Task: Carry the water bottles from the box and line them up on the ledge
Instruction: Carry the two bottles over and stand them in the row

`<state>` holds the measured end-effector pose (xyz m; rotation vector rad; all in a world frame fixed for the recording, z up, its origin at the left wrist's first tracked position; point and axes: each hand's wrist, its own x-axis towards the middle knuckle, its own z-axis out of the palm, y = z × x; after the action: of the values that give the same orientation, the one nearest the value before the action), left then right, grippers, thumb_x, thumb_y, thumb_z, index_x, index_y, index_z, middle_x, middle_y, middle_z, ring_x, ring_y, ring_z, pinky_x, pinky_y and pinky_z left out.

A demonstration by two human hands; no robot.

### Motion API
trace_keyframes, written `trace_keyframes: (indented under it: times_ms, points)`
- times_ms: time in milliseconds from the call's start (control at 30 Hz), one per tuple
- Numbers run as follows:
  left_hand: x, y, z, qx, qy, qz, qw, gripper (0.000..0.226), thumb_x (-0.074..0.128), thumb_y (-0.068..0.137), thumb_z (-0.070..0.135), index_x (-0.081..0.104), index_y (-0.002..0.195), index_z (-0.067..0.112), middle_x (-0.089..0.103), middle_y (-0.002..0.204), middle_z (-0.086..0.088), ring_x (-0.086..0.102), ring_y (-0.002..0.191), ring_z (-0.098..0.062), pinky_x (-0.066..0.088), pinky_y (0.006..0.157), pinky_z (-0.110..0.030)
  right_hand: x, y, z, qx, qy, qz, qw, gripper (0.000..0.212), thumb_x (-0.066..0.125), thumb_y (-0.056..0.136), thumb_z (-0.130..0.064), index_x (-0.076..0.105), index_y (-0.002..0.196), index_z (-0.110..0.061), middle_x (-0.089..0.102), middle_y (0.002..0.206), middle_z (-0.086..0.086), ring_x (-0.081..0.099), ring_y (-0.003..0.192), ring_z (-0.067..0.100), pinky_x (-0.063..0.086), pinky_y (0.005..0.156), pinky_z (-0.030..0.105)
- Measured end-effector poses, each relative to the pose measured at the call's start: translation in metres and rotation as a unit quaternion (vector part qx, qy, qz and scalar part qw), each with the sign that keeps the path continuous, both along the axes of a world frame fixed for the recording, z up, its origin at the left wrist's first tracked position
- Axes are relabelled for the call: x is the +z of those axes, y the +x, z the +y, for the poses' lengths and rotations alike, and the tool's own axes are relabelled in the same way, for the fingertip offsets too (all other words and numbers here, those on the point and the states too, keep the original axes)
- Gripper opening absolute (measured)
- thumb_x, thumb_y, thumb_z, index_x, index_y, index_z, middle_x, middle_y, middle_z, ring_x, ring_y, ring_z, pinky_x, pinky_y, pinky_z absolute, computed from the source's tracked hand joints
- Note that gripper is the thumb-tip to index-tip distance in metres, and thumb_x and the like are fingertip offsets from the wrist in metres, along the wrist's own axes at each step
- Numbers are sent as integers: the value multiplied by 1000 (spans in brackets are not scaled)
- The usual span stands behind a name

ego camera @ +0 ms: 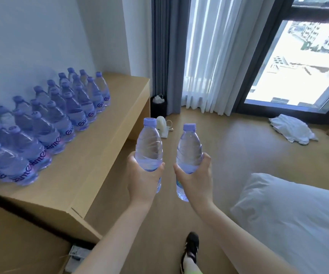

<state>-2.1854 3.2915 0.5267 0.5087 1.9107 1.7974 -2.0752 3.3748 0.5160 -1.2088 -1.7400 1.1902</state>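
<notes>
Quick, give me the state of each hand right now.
Left hand: grips an upright water bottle around its lower body.
Right hand: grips a second water bottle, also upright, around its lower body.

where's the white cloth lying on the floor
In the head view the white cloth lies crumpled on the wooden floor at the right, just below the window and beyond the bed.
</notes>
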Motion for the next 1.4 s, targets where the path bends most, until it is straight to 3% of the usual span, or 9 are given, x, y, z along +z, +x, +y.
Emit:
trace_keyframes:
  times_ms: [67,267,367,467,667,867,1067,1200,1400]
  points:
    - [-5,-25,29,20,12,-13,1000,45,73,70,22,37,98,19,46,67,-9,41,43,-20,32,43,-27,-8,-29,32,22,-9,0,1000,79,81,68,-55,38,130,-31,53,119,-18,58,105,7,52,91,38]
    - [-18,-109,138,82,16,-2,997,38,72,73,12,39,91,12,48,52,-2,40,35,-16,35,36,-25,-15,-122,145,78,-43,24,996,68,77,64,-54,39,119,-43,58,103,-28,62,92,-2,53,74,29]
    - [-11,-147,186,136,19,61,989,47,76,74,10,44,81,44,58,57,25,51,41,2,41,37,-14,-5,-169,200,117,-45,13,992,70,77,66,-54,38,122,-42,59,106,-25,63,94,2,58,77,38]
    - [-4,-186,218,163,10,60,985,61,77,74,10,43,73,61,57,56,26,53,43,4,40,37,-10,5,-218,242,162,-25,1,986,61,75,68,-55,38,114,-45,56,108,-24,59,95,-5,55,76,32]
    - [-13,-282,260,187,0,19,982,57,78,70,27,44,106,-2,47,65,-11,45,49,-23,40,52,-36,0,-321,293,236,-21,-16,971,57,72,63,-59,31,102,-63,55,113,-23,59,98,-2,53,76,33]
    - [-25,-389,299,206,13,26,978,33,65,65,25,37,73,9,43,50,-2,39,46,-25,39,52,-36,-21,-439,332,276,-35,-45,960,80,74,63,-63,33,127,-36,60,124,7,63,99,27,56,82,49]
    - [-26,-458,320,227,9,7,974,26,58,65,20,36,67,6,38,47,-8,33,40,-20,29,41,-26,-25,-529,358,317,-64,-49,945,70,77,63,-61,34,117,-51,61,108,1,58,82,22,48,67,32]
    - [-32,-484,328,231,-6,-34,972,34,57,66,29,37,66,2,40,39,-12,32,34,-21,28,40,-21,-29,-569,363,323,-31,-33,945,62,78,59,-65,33,102,-66,55,106,-26,58,93,-7,46,68,22]
    - [-42,-519,351,249,-26,-13,968,18,50,67,20,42,58,6,45,48,-24,38,39,-20,32,43,-29,-42,-621,392,370,-37,-34,927,61,82,68,-45,42,114,-43,60,109,-14,62,100,8,52,76,31]
